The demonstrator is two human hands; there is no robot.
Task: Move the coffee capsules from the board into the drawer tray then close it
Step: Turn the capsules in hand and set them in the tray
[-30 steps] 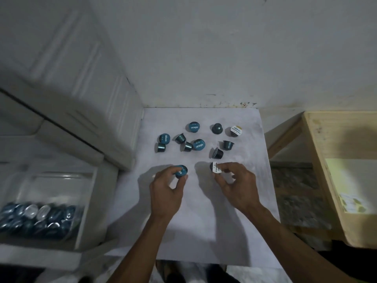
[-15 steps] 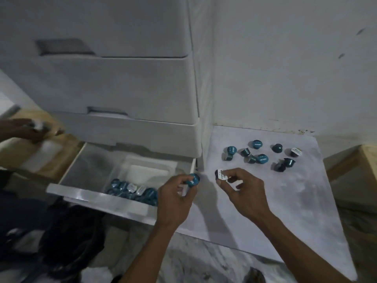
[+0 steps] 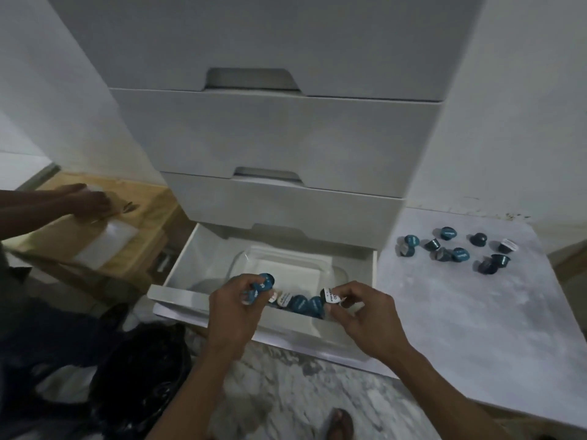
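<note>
Drawer [image 3: 178,292] gapes at centre frame, its clear tray [image 3: 336,273] inside; my left hand [image 3: 236,308] pinches blue capsules [image 3: 260,285], my right hand [image 3: 365,315] a white-lidded capsule [image 3: 330,295]. I'd lower both before letting go, since more wait on the board [image 3: 460,312] at right.

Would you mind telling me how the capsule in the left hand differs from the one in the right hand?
The capsule in the left hand shows a blue top with pale lettering; the capsule in the right hand shows a white label with dark print. The left hand also holds a second blue capsule lower down; the right hand seems to hold one. Both are pinched at the fingertips over the open drawer.
</note>
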